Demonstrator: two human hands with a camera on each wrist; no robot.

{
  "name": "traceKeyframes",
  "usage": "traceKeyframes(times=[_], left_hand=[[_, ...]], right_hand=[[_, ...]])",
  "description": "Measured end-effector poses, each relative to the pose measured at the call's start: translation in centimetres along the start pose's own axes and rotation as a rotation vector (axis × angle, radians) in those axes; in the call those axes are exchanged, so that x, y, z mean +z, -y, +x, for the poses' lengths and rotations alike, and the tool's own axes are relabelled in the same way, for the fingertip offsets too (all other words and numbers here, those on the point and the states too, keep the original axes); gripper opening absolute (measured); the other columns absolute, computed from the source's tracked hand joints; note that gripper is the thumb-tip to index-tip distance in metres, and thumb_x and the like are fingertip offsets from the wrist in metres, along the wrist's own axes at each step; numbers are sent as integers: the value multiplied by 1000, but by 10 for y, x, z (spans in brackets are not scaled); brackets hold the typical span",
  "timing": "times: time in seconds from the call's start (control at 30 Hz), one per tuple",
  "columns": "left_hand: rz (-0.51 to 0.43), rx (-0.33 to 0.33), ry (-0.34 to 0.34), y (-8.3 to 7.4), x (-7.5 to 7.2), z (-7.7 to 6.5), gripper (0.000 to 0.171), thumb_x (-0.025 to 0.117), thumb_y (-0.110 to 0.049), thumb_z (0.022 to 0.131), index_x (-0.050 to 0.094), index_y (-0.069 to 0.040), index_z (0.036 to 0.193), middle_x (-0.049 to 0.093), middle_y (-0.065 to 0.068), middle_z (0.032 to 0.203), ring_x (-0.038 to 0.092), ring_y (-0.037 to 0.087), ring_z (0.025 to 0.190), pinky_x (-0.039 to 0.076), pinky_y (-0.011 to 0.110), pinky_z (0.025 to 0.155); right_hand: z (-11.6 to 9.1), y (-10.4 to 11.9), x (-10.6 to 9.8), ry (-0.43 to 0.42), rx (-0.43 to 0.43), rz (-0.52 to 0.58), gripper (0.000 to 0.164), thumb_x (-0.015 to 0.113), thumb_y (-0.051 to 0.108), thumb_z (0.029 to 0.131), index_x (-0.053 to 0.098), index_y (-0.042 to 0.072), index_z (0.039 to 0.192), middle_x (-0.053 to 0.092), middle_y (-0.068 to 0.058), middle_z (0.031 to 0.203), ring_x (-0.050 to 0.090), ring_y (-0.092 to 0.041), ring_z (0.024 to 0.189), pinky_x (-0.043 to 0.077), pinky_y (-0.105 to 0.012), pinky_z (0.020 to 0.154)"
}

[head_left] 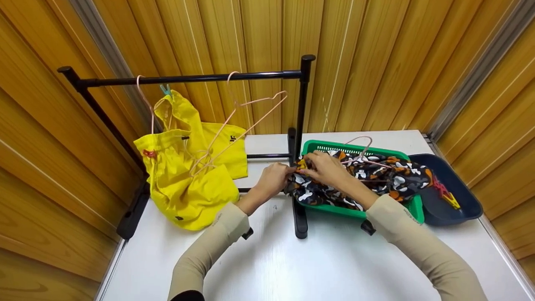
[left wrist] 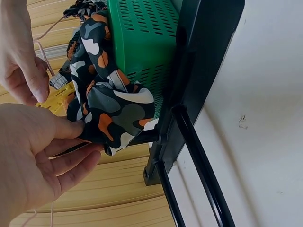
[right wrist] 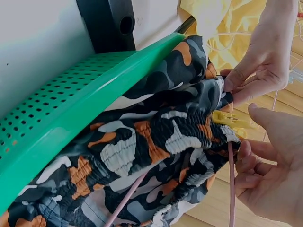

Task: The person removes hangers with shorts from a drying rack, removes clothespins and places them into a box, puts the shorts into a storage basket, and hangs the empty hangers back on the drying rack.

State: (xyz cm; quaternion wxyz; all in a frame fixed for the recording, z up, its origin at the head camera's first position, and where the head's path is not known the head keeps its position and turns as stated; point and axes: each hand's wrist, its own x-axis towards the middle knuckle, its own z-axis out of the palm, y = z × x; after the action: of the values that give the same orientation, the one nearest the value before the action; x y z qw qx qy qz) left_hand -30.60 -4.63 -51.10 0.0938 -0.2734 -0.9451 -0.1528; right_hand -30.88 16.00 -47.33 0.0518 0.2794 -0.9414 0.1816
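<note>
Camouflage-patterned cloth with a gathered elastic band [head_left: 359, 175] lies across a green basket [head_left: 411, 205], a pink wire hanger [head_left: 368, 144] threaded into it. My left hand [head_left: 272, 180] pinches the cloth's left edge between thumb and fingers, as the left wrist view shows. A yellow clothespin [right wrist: 225, 118] sits at the band's end near the hanger wire. Around this clothespin are the thumb and curled fingers of my right hand [right wrist: 272, 161], its fingertips against the band. The right palm partly covers the cloth in the head view.
A black rack [head_left: 192, 78] carries yellow clothing [head_left: 188, 184] with red and teal clips, plus a pink hanger [head_left: 250, 102] without cloth. The rack's right foot [head_left: 300, 221] stands beside the basket. A dark tray [head_left: 455, 184] at right holds red and yellow clothespins [head_left: 445, 192].
</note>
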Motion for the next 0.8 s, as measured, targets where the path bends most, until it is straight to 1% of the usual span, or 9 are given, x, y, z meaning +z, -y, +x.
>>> traceKeyframes(times=[0.1,0.2,0.27,0.3,0.37,0.43,0.53,0.67,0.8], left_hand=[[3,-7,14,-1,0,0,21,62,-5,98,78,-15,104,77,6,88,73,24,82,60,42,72],[19,-18,25,-2,0,2,19,62,-6,98,79,-15,103,77,6,88,73,24,80,59,42,71],[39,-16,31,-3,0,4,17,63,-8,98,79,-14,101,78,6,88,73,24,80,59,42,70],[52,-13,29,-3,-1,5,15,64,-9,98,79,-13,100,78,6,88,73,24,80,60,42,70],[83,-10,27,-5,-1,6,13,66,-12,98,79,-14,98,78,7,88,74,25,81,60,43,69],[112,-5,21,-6,-1,7,13,66,-15,98,78,-14,95,78,7,87,75,26,81,60,44,69],[134,-6,3,-6,1,8,13,66,-16,97,78,-15,93,78,8,86,75,29,80,59,45,68],[133,-4,-7,-5,1,8,15,65,-17,98,79,-16,92,78,8,85,74,30,78,59,45,67],[136,-7,-7,-5,0,9,15,66,-17,98,80,-16,95,78,8,86,74,30,78,59,45,68]], right_hand=[[0,-1,3,-18,-44,9,40,78,31,91,66,3,116,64,-12,96,59,-24,82,52,-40,68],[0,-5,6,-48,-133,4,38,82,26,87,63,3,110,63,-12,99,59,-27,90,54,-44,77],[1,-9,9,-66,-188,32,35,82,22,87,61,2,106,62,-13,99,57,-28,91,51,-45,81],[2,-10,11,-73,-205,52,33,82,21,88,59,2,103,61,-13,97,56,-28,91,49,-45,81],[2,-13,14,-98,-241,92,31,80,18,89,56,1,99,59,-13,90,52,-28,84,45,-45,78],[1,-14,17,-127,-260,111,29,78,18,90,54,2,97,57,-12,84,49,-26,78,41,-44,74],[-2,-14,18,-169,-245,124,25,76,18,92,56,3,96,57,-11,80,49,-25,74,42,-43,70],[-4,-12,17,-189,-157,127,22,74,21,93,57,7,94,62,-8,80,53,-22,71,45,-38,64],[-5,-8,12,-232,-97,106,22,75,23,92,57,10,91,65,-7,80,53,-19,67,44,-34,59]])
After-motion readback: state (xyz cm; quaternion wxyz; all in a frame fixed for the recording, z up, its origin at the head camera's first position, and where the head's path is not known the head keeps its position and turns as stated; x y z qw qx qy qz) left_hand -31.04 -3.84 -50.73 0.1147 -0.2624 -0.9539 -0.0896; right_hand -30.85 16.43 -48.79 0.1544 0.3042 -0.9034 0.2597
